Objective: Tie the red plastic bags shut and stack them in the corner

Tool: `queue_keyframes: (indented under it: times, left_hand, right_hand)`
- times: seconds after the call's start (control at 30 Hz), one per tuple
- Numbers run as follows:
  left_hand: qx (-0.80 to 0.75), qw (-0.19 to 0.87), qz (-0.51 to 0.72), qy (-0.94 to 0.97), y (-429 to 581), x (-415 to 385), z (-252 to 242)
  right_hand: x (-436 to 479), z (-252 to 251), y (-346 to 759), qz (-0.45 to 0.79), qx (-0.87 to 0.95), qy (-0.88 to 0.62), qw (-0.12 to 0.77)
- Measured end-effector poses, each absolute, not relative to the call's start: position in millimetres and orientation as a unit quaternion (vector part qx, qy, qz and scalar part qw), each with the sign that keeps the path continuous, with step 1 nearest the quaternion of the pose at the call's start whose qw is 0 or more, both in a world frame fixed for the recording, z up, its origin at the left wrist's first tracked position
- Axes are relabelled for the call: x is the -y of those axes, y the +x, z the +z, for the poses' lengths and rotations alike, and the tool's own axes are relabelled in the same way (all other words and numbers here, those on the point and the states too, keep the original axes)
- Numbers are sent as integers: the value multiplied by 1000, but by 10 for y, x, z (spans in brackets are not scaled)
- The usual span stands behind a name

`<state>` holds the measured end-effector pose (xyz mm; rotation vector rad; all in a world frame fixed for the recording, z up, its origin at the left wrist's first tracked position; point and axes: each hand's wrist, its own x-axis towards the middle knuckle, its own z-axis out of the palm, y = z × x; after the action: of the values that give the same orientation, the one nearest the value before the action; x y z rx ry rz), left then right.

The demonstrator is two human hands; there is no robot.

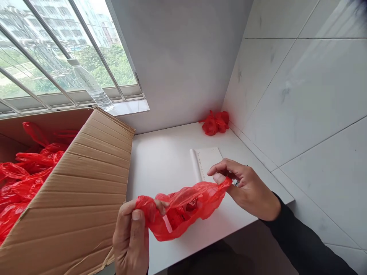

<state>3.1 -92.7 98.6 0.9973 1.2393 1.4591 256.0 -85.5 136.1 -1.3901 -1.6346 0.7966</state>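
Observation:
A thin red plastic bag point(186, 206) is stretched between my two hands above the white table, its mouth spread apart. Inside it lie red packets point(183, 214), one with a dark printed mark; their exact kind is hard to make out. My left hand point(133, 233) is closed on the bag's left side, the plastic bunched between thumb and fingers. At the bag's right end, my right hand point(241, 187) pinches the other edge. Just behind the bag lies an open spiral notebook point(209, 156), partly covered by the bag and my right hand.
On the left stands a cardboard box point(86, 183) filled with knotted red plastic bags point(34, 172). Another red bundle point(215, 123) rests in the table's far corner. A water bottle point(93, 86) stands on the sill by the barred window. Tiled wall point(309, 114) borders the right.

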Motion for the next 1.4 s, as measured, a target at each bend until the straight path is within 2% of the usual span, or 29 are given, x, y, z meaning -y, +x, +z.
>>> queue_keyframes:
  times: [0.2, 0.3, 0.47, 0.63, 0.77, 0.9, 1.07, 1.27, 1.4]
  left_hand:
    - [-511, 470, 555, 459, 351, 931, 1266]
    - [-526, 480, 487, 505, 491, 990, 1358]
    - [-448, 527, 349, 632, 493, 905, 1275]
    - [-460, 591, 379, 543, 440, 727, 1159]
    - [-514, 654, 393, 392, 457, 709, 1176]
    - [-492, 699, 416, 310, 416, 655, 1124]
    - [-460, 722, 424, 296, 295, 557, 1069]
    - [-472, 712, 425, 299, 269, 627, 1109]
    - [-465, 718, 427, 293, 270, 630, 1088]
  right_hand:
    - [832, 1559, 2481, 257, 670, -569, 401]
    - [819, 1591, 2341, 295, 684, -539, 393]
    - [837, 1643, 2168, 365, 711, -455, 392]
    - [724, 1508, 2246, 312, 756, -406, 406]
    - [548, 1244, 2267, 379, 735, -427, 366]
    - [541, 1174, 2188, 370, 696, -459, 411]
    - [649, 1236, 2130, 350, 721, -420, 425]
    - [539, 1038, 2009, 330, 726, -430, 422]
    - [588, 1060, 1949, 287, 724, -423, 462]
